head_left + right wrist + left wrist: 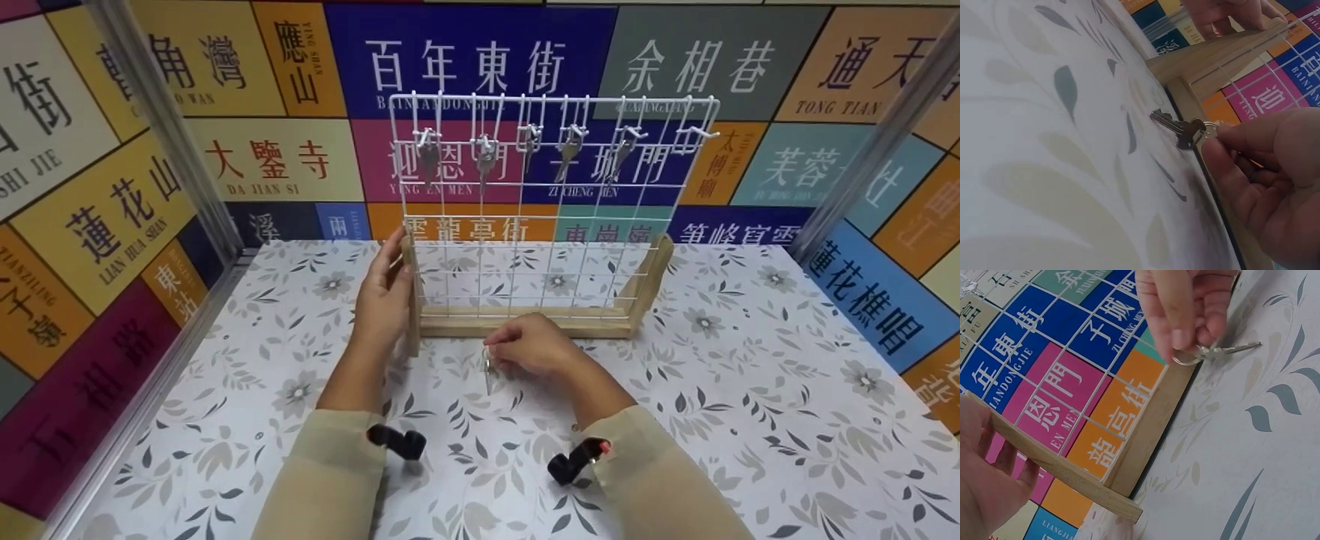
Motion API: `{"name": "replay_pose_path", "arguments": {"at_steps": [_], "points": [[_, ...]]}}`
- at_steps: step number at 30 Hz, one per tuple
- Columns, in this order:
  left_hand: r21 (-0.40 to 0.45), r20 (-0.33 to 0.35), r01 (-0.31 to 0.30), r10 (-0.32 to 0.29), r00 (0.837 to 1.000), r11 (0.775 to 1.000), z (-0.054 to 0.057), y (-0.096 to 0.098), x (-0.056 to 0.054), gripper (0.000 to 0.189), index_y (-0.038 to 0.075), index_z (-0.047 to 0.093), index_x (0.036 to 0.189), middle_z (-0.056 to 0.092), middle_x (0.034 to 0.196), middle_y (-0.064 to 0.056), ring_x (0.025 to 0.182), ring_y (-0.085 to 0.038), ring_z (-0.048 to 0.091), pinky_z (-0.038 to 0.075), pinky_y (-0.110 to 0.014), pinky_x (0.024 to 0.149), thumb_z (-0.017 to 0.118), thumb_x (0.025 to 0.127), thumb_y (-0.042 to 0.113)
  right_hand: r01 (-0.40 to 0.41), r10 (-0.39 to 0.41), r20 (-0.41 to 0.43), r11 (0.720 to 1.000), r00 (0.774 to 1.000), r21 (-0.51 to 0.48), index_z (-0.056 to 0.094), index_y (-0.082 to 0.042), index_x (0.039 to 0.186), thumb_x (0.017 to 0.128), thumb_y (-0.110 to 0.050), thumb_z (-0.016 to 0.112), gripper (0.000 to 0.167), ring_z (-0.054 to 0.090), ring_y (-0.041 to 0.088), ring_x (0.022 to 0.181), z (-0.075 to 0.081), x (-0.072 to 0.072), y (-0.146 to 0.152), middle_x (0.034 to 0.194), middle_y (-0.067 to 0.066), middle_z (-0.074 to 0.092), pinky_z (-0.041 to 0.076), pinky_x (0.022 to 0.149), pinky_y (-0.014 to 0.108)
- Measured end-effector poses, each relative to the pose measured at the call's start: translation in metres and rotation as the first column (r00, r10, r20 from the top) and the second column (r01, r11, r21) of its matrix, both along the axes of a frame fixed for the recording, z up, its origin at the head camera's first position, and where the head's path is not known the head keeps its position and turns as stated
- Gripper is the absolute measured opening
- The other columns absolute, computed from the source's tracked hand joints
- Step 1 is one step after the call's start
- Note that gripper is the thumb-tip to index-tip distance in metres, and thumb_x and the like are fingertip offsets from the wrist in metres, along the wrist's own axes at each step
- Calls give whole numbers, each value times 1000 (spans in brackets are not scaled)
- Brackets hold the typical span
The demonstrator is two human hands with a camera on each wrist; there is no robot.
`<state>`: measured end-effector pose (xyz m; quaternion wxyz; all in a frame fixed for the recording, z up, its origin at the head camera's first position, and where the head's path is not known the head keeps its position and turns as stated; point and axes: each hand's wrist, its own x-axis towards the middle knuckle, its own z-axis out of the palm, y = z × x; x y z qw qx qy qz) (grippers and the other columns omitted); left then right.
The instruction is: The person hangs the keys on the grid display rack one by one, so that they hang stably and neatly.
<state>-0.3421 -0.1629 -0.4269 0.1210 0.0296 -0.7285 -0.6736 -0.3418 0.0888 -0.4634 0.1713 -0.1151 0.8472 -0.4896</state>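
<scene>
My right hand (536, 345) pinches a metal ring between thumb and forefinger. From it hang silver keys (1182, 130), overlapping so that their number is hard to tell; in the left wrist view the keys (1224, 350) point away from the fingertips. They are held above the table, in front of the base of a white wire grid rack (525, 217) with a wooden stand. My left hand (382, 296) grips the stand's left wooden side post (1067, 469). Along the upper grid, several hooks carry keys (486, 161), while the hook at the far right (696, 136) holds none.
A white tablecloth (712, 420) with grey leaves and flowers lies under the stand. Coloured panels with street names (480, 52) stand behind and at both sides. The stand's right wooden support (651, 281) reaches backward.
</scene>
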Motion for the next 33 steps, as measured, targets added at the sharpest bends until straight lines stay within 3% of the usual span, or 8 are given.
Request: {"name": "replay_pose_path", "arguments": {"at_steps": [6, 12, 17, 24, 30, 33], "points": [[3, 25, 4, -4, 1000, 1000, 0, 1, 0, 58, 68, 43, 149, 40, 172, 11, 159, -22, 41, 40, -49, 130, 53, 113, 22, 46, -46, 2, 982, 999, -183, 80, -3, 117, 99, -10, 76, 20, 77, 13, 85, 27, 7, 8, 108, 12, 80, 67, 83, 29], [-6, 48, 1, -1, 999, 1000, 1, 2, 0, 58, 71, 42, 146, 39, 173, 11, 160, -23, 39, 38, -50, 131, 52, 114, 25, 87, -101, -21, 928, 995, -362, 74, 5, 126, 101, -8, 74, 28, 79, 17, 90, 62, 19, 19, 115, 18, 77, 67, 87, 29], [3, 55, -13, 12, 998, 1000, 1, 2, -1, 56, 66, 43, 151, 39, 172, 11, 161, -22, 39, 37, -50, 131, 52, 114, 25, 112, -153, -65, 904, 986, -413, 73, 4, 127, 102, -9, 72, 28, 79, 17, 94, 97, 29, 38, 110, 7, 77, 67, 91, 31], [-14, 59, -11, 12, 998, 1000, 2, 3, 0, 56, 68, 42, 150, 39, 172, 12, 160, -22, 39, 38, -50, 131, 52, 114, 26, 110, -230, -204, 873, 951, -475, 74, 2, 124, 100, -13, 77, 29, 77, 14, 90, 142, 41, 85, 111, 7, 76, 66, 92, 30], [-18, 72, -13, 15, 997, 1000, 3, 1, -1, 57, 71, 40, 148, 39, 172, 15, 161, -21, 38, 37, -51, 131, 52, 114, 28, 146, -343, -242, 798, 907, -584, 76, 4, 120, 95, -15, 83, 33, 78, 18, 87, 173, 46, 121, 105, 10, 76, 66, 87, 27], [-15, 80, -16, 17, 997, 1000, 2, 1, 0, 57, 73, 40, 146, 38, 172, 17, 161, -20, 38, 37, -50, 131, 52, 114, 27, 160, -404, -244, 741, 882, -652, 76, 5, 119, 91, -13, 85, 34, 78, 19, 87, 185, 44, 135, 105, 11, 74, 66, 86, 27]]}}
